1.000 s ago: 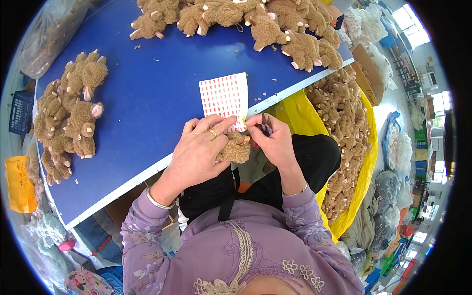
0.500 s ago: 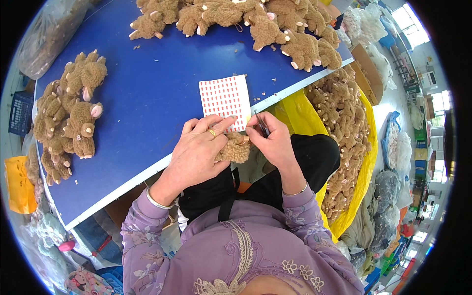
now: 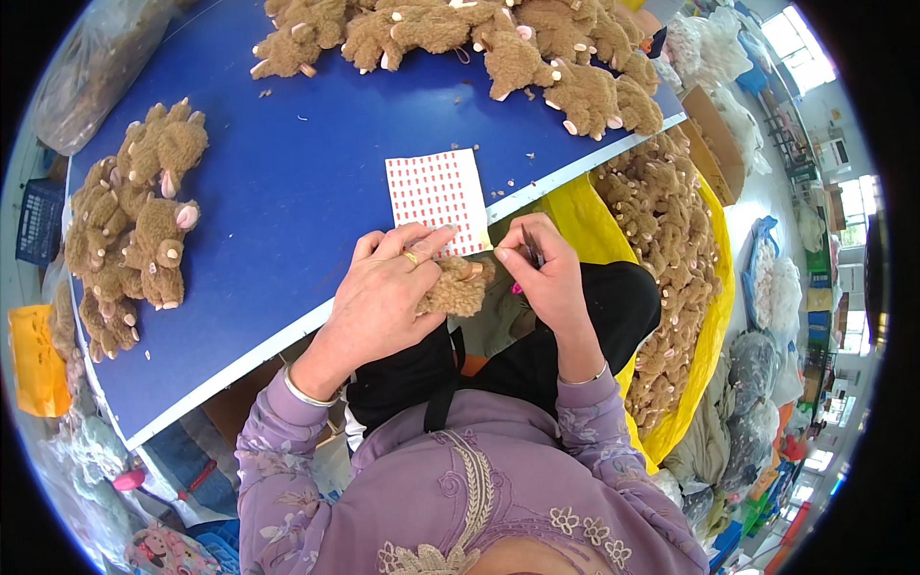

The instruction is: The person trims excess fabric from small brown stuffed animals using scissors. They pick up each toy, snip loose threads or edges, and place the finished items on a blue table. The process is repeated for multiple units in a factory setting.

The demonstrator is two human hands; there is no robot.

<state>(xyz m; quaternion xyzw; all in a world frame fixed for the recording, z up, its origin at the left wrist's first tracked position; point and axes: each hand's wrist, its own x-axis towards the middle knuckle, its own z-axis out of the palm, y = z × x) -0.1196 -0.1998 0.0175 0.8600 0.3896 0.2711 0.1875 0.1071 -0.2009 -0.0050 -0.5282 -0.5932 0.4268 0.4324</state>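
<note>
Centrally, left hand grips a brown plush toy at the blue table edge. Right hand, just right of the toy, pinches a thin dark tool. Red-marked sticker sheet lies just beyond both hands.

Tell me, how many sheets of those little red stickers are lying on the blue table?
1. The white sticker sheet lies near the blue table's front edge, just beyond the left hand and right hand; others may be hidden.
</note>
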